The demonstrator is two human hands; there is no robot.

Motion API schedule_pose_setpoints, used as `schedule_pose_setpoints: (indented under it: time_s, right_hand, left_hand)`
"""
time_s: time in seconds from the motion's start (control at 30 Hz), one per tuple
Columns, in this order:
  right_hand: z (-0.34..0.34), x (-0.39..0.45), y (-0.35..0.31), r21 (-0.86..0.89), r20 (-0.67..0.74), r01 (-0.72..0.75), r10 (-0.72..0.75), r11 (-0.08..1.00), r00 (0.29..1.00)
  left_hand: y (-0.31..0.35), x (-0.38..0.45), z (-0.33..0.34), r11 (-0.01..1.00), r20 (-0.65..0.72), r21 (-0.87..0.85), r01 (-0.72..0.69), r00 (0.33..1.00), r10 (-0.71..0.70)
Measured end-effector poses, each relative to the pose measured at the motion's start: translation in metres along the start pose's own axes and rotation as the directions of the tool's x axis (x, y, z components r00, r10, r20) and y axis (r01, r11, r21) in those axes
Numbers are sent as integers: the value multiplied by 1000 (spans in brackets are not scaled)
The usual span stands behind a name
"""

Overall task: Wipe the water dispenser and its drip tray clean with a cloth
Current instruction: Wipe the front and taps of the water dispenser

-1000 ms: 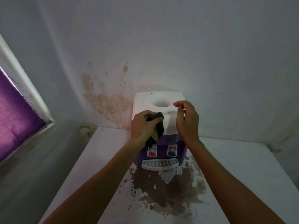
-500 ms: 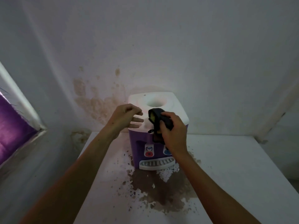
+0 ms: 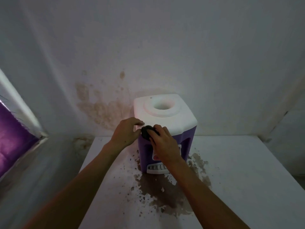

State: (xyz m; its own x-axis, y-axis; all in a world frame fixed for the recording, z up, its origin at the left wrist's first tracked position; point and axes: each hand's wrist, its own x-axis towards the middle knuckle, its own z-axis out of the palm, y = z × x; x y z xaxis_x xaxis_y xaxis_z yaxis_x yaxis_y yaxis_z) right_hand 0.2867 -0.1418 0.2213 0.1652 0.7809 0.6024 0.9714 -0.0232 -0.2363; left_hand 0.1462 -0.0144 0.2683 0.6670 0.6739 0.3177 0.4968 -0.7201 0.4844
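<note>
A small water dispenser (image 3: 175, 119) with a white top and a purple body stands on a white table against the wall. Its white drip tray (image 3: 153, 170) juts out at the bottom front, partly hidden by my right forearm. My right hand (image 3: 163, 144) grips a dark bunched cloth (image 3: 146, 132) and holds it against the dispenser's front left corner, just under the white top. My left hand (image 3: 126, 132) rests on the left edge of the dispenser, fingers curled round the corner next to the cloth.
The white table (image 3: 239, 171) has a large brown patch of worn paint (image 3: 165, 192) in front of the dispenser. The wall (image 3: 102, 106) behind carries brown stains. A purple curtain (image 3: 11, 138) hangs at a window on the left.
The cloth passed from my left hand to my right. My right hand has carried it down and left to the front left corner; my left hand moved to the dispenser's left edge.
</note>
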Motion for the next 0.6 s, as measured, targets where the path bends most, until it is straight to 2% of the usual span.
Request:
schedule_pose_setpoints:
  time_s: [0.1, 0.2, 0.27, 0.33, 0.4, 0.43, 0.5, 0.6]
  right_hand:
    - [-8, -3, 10, -6, -24, -35, 35, 999, 999]
    - [-22, -4, 20, 49, -90, -200, 204, 978, 975]
    - [-35, -1, 34, 92, -132, -378, 387, 921, 913]
    - [-49, 3, 54, 100, -117, -541, 550, 835, 827]
    - [-59, 9, 68, 65, -70, -620, 623, 782, 779]
    - [-62, 11, 70, 59, -56, -619, 622, 783, 781]
    - [-64, 18, 61, 93, -43, -537, 543, 838, 839]
    - [-53, 32, 24, 124, -26, -303, 309, 945, 951]
  left_hand:
    - [1, 0, 4, 997, -4, 70, -31, 999, 32]
    - [7, -4, 11, 987, -37, 154, -48, 998, 55]
    - [10, -5, 13, 983, -67, 178, -54, 996, 67]
    - [12, -4, 13, 985, -72, 165, -45, 996, 58]
    - [11, 0, 10, 987, -56, 158, -41, 997, 50]
    - [10, 1, 9, 987, -50, 153, -39, 998, 47]
    - [8, 4, 5, 987, -50, 160, -25, 998, 33]
    - [-1, 5, 1, 986, -64, 164, 4, 998, 7]
